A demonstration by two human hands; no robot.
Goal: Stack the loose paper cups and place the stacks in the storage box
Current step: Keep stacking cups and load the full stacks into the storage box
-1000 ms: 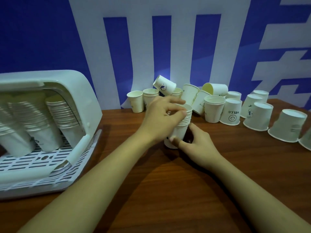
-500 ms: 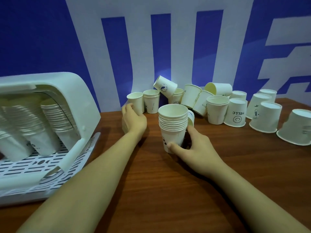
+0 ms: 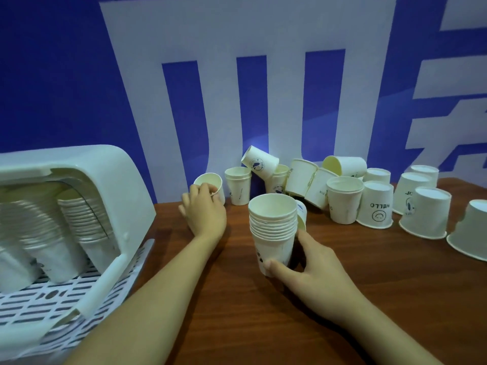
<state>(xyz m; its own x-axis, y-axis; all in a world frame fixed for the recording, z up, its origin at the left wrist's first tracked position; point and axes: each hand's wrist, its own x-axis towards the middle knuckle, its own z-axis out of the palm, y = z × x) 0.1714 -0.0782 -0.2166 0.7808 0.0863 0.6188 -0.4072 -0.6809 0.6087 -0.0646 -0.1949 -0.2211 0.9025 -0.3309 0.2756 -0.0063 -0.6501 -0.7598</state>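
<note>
The right hand [image 3: 313, 270] holds 1 stack [image 3: 272, 233] of about 10 cups, standing on the table [image 3: 369, 299] in the middle. The left hand [image 3: 204, 209] pinches the rim of 1 loose cup [image 3: 210, 183] by the wall. The box [image 3: 79, 206] on the left holds 3 stacks. About 14 more cups [image 3: 376, 206] sit at the back.

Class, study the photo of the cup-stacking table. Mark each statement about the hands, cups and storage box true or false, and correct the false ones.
1. The right hand holds the stack of cups near its base. True.
2. The left hand rests flat on the table. False: it grips a single upright cup.
3. The storage box holds no cups. False: stacks already lie inside.
4. The HELLO cup stands upside down. True.
5. The held stack lies on its side. False: it is upright.
</note>
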